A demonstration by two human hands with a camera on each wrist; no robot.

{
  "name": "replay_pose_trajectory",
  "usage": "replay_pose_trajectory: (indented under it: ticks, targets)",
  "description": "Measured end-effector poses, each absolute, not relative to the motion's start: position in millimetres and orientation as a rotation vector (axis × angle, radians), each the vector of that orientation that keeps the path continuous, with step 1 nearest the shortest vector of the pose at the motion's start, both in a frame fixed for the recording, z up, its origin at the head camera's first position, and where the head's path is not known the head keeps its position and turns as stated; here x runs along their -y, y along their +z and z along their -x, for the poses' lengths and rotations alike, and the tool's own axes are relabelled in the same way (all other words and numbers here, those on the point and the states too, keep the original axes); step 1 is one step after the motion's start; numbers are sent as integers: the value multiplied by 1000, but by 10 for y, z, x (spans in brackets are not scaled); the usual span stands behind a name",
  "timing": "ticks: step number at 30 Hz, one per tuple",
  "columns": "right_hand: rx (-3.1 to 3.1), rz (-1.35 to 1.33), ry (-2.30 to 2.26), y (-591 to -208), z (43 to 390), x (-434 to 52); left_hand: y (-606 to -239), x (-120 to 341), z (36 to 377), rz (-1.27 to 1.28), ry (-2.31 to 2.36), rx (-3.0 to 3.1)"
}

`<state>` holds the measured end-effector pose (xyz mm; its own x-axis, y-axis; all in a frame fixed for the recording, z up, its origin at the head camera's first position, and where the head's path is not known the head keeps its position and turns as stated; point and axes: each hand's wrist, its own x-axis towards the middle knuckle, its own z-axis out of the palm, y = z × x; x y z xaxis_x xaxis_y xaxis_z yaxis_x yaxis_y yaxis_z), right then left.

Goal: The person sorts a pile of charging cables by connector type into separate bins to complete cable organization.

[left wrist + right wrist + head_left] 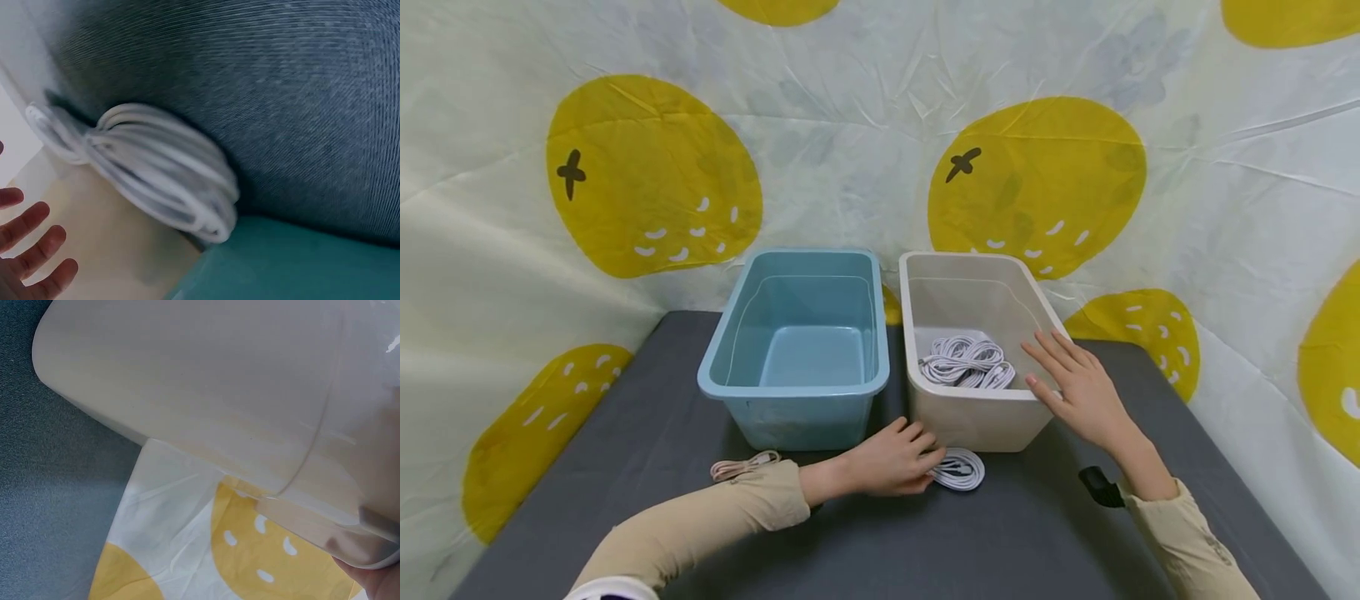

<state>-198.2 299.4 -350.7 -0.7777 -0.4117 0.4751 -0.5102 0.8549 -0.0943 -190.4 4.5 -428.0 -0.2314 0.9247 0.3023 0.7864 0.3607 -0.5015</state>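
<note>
My left hand (898, 458) reaches across the front of the two bins, its fingers slightly bent and spread, beside a coiled white cable (958, 469) on the table. In the left wrist view a gap separates the fingertips from the cable coil (162, 169). My right hand (1082, 392) lies over the near right corner of the beige bin (981, 421), fingers extended and thumb at the rim. In the right wrist view the bin wall (187, 381) hides most of that hand. Several coiled white cables (967, 362) lie heaped inside the beige bin.
A blue bin (801, 421) stands left of the beige one, with nothing visible in it. Behind my left forearm a beige-pink bundled cable (743, 467) lies on the dark grey table (1000, 542). A patterned cloth (850, 167) hangs behind the bins.
</note>
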Motion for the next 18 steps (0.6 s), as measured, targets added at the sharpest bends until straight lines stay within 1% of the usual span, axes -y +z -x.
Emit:
replay_pose_trajectory:
  ticks: [8, 18]
  targets:
    - [2596, -667, 296, -3509, 1973, -2991, -4500, -68, 1972, 1481, 445, 2047]
    - [2609, -649, 277, -3497, 1971, -2989, -4589, -13, 2060, 1490, 487, 1968]
